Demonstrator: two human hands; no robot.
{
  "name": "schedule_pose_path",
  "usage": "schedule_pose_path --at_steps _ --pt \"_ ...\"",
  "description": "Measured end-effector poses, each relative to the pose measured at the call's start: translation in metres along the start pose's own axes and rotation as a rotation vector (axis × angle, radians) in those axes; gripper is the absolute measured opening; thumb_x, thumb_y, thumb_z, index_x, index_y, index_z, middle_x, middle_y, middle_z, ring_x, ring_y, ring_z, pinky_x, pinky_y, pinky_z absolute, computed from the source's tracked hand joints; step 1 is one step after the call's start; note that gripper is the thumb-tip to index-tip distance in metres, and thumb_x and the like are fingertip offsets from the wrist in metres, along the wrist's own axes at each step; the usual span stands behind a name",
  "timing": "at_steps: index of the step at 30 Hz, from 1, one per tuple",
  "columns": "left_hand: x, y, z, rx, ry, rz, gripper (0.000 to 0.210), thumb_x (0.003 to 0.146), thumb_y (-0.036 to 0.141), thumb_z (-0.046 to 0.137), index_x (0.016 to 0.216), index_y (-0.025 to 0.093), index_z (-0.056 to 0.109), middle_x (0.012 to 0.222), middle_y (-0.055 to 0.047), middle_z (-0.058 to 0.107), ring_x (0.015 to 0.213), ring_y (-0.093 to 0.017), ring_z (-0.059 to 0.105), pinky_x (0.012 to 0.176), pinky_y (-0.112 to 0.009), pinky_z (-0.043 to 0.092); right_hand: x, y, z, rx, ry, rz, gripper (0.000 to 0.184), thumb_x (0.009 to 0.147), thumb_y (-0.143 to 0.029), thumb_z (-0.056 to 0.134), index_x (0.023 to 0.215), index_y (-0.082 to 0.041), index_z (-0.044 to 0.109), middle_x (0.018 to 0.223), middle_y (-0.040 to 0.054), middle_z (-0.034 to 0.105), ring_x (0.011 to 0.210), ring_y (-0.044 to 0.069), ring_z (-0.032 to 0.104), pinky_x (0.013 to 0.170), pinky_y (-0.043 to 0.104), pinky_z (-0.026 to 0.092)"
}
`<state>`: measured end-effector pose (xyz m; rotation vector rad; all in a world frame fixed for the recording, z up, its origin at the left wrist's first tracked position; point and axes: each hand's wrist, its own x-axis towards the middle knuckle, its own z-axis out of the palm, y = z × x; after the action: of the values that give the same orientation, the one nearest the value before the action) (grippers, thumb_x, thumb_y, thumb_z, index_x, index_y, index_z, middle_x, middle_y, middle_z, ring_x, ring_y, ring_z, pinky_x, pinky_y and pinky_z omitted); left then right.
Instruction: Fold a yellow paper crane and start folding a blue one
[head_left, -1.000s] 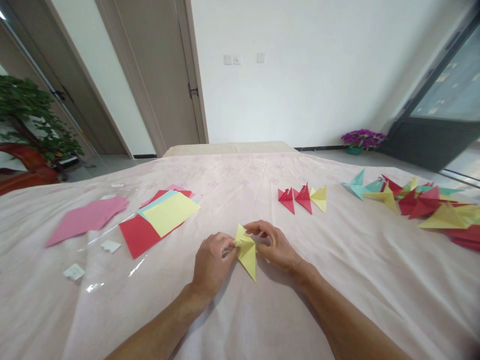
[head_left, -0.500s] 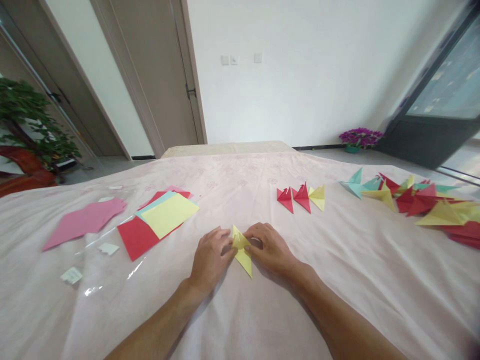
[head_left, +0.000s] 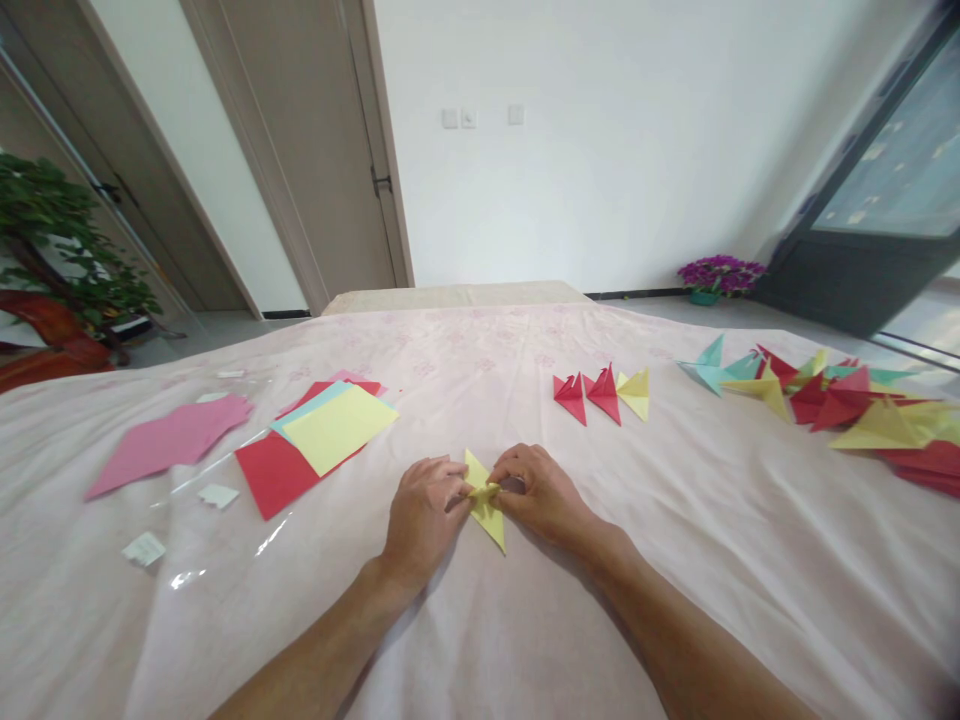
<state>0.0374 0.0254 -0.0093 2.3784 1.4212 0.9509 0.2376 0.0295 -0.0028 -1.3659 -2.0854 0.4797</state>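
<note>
A yellow folded paper piece (head_left: 491,522) lies on the pink cloth in front of me, its pointed ends facing away and toward me. My left hand (head_left: 427,508) pinches its left side, thumb and fingers meeting at the middle. From the other side my right hand (head_left: 541,500) pinches the paper's centre between thumb and forefinger. A small raised fold shows between the fingertips; its underside is hidden. Beyond my right hand stand two red folded paper cranes (head_left: 603,394) and a yellow folded one (head_left: 635,394) in a row.
Red, blue and yellow paper sheets (head_left: 341,430) lie to the left, partly by a clear plastic sleeve. Further left are pink sheets (head_left: 172,440) and white scraps (head_left: 143,549). Several coloured folded cranes (head_left: 832,400) are heaped at the right on the pink tablecloth (head_left: 465,370).
The middle flap of the yellow paper, upright before, is now pressed down and bunched between my fingertips. Both hands have closed in slightly; the other papers have stayed put.
</note>
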Motion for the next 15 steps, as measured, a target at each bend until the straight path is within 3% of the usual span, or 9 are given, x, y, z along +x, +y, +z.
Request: schedule_pose_path --at_steps 8,15 --pt "-0.002 0.0 0.0 0.0 0.081 0.162 0.015 0.076 0.008 0.071 0.077 0.023 0.068 0.101 -0.002 0.074 0.106 -0.023 0.063 0.101 -0.046 0.043 -0.006 -0.012 -0.009 -0.173 -0.161 -0.037 0.056 0.058 -0.04 0.086 0.107 -0.027 0.063 0.113 0.003 0.058 0.103 0.025 0.049 0.089 0.036 0.037" --pt "-0.007 0.007 0.0 0.069 0.086 0.303 0.012 0.085 0.011 0.061 0.083 0.022 0.065 0.102 -0.002 0.073 0.111 -0.024 0.061 0.106 -0.049 0.037 -0.009 -0.01 -0.007 -0.217 -0.167 -0.07 0.045 0.07 -0.041 0.08 0.108 -0.028 0.06 0.112 0.0033 0.057 0.105 0.025 0.048 0.088 0.036 0.036"
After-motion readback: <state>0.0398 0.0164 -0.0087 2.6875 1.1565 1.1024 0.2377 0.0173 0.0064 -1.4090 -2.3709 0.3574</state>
